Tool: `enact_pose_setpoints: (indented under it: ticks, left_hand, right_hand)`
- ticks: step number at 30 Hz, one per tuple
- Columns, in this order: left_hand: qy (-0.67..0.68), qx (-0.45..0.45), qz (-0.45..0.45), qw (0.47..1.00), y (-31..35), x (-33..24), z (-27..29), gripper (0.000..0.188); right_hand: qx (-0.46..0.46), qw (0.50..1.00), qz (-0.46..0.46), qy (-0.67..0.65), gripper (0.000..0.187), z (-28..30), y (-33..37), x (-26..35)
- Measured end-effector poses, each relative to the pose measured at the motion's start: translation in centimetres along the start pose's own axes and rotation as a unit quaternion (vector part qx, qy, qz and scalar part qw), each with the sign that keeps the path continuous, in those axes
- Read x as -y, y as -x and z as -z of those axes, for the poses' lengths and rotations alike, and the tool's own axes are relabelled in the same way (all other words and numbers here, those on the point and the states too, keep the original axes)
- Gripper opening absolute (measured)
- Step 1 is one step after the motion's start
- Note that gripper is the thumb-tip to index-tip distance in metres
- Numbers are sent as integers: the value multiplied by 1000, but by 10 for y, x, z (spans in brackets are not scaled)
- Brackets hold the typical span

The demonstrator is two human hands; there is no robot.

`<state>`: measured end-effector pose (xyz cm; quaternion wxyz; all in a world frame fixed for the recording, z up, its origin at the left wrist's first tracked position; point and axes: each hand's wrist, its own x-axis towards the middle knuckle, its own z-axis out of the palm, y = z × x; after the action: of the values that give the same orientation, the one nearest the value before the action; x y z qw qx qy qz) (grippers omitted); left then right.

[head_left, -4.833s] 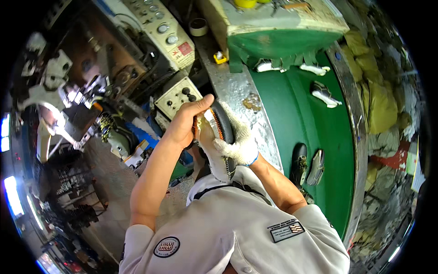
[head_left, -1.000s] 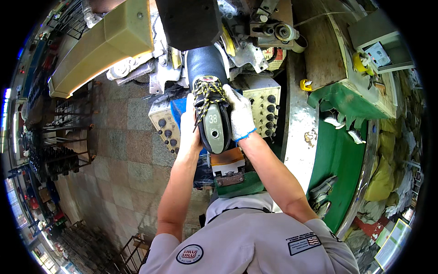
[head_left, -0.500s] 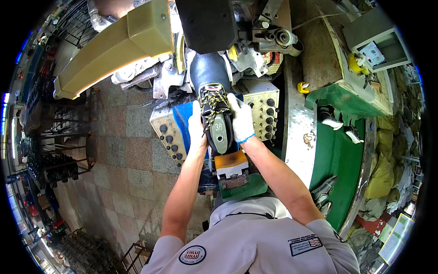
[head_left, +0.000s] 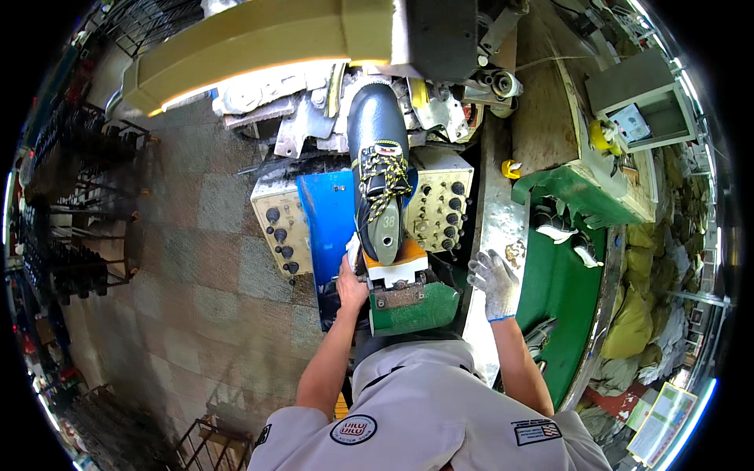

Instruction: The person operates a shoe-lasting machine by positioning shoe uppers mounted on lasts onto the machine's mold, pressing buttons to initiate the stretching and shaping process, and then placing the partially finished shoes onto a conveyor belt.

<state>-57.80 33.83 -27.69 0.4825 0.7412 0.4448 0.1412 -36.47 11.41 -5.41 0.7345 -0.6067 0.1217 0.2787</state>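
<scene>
A black lace-up shoe (head_left: 379, 118) with speckled yellow-and-black laces sits on a shoe last (head_left: 385, 231), its toe pointing away from me into the machine. Its heel end rests over an orange pad (head_left: 408, 254) on the machine's support. Beside the heel, on the left, is my left hand (head_left: 351, 279). White material covers its finger end, but the fingers are mostly hidden, so their grip is unclear. My right hand (head_left: 496, 281), in a pale glove with a blue cuff, is off the shoe to the right, fingers apart and holding nothing.
A beige lamp arm (head_left: 251, 59) crosses above the machine. Knobbed control boxes (head_left: 440, 200) flank the shoe, with a blue panel (head_left: 326, 212) at left. On the right, a metal ledge (head_left: 503, 204) borders a green conveyor (head_left: 577, 290) carrying several shoes. Racks (head_left: 71, 235) stand far left.
My right hand has let go of the shoe and moved right. My left hand has slid back toward the heel. The shoe's toe shows more fully, with the dark machine head now farther right in view.
</scene>
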Motion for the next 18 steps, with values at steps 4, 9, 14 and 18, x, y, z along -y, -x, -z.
enact_pose_setpoints:
  ticks: [4, 9, 14, 18]
  left_hand:
    - [10, -27, 19, 999, 6, -26, 31, 54]
    - [-58, -63, 73, 994, 52, -132, 138, 63]
    - [-203, -128, -38, 970, 95, -272, 212, 71]
    - [-262, -138, -233, 926, 130, -353, 182, 75]
  right_hand:
    - [65, 998, 13, 10, 57, -16, -3, 10]
    - [136, 987, 56, 65, 58, -64, 31, 38]
    - [290, 948, 105, 84, 69, -121, 98, 53]
    - [360, 926, 109, -3, 81, -150, 115, 50]
